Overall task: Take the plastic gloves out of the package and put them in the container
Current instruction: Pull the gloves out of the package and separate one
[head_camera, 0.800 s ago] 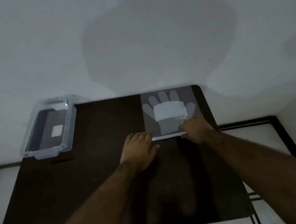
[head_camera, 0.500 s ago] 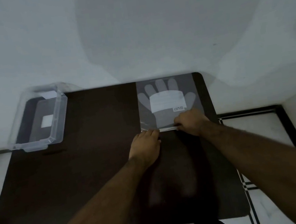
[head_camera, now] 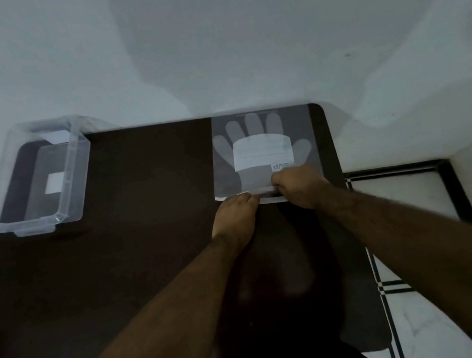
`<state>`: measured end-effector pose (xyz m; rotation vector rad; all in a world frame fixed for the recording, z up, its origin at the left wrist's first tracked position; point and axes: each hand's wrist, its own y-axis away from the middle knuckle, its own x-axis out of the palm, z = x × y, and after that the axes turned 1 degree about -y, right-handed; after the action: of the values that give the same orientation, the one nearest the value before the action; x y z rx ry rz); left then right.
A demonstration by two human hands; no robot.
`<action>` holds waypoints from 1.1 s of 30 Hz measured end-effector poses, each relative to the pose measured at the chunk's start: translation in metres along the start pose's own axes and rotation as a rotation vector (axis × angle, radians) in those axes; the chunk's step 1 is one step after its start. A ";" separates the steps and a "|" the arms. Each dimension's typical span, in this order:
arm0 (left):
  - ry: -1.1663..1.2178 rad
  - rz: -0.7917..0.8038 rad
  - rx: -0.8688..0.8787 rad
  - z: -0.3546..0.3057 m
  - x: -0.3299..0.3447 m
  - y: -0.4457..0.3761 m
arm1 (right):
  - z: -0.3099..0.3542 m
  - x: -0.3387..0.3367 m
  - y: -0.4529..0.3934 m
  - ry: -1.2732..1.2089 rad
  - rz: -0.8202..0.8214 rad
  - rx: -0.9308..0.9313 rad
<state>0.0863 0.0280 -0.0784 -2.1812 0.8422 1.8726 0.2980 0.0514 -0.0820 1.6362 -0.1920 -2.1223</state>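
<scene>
Handling this package (head_camera: 264, 150) calls for a light touch: you are dealing with thin, limp, slippery film, so take it at the near opening strip, never the middle. It lies flat at the far right of the dark table (head_camera: 148, 253), gloves (head_camera: 248, 134) visible inside. Your left hand (head_camera: 235, 215) and right hand (head_camera: 300, 186) both reach forward, fingers pinched on that near edge. Container (head_camera: 35, 178) sits far left, well apart
</scene>
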 end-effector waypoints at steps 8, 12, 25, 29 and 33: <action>0.002 0.026 -0.110 0.004 0.000 -0.016 | -0.004 0.000 -0.002 -0.024 -0.259 -0.030; -0.041 0.034 -0.098 0.006 -0.004 -0.025 | -0.004 0.001 -0.002 0.014 -0.314 -0.051; -0.136 0.100 -0.048 0.004 -0.011 -0.048 | -0.001 -0.006 -0.009 0.082 -0.410 -0.035; -0.151 0.092 -0.074 0.000 -0.013 -0.053 | -0.005 -0.003 -0.011 0.086 -0.410 -0.037; -0.140 0.062 -0.109 -0.003 -0.015 -0.057 | -0.008 0.001 -0.013 0.102 -0.358 -0.017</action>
<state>0.1166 0.0788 -0.0771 -2.0759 0.8072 2.1196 0.3020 0.0637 -0.0903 1.8777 0.1636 -2.2761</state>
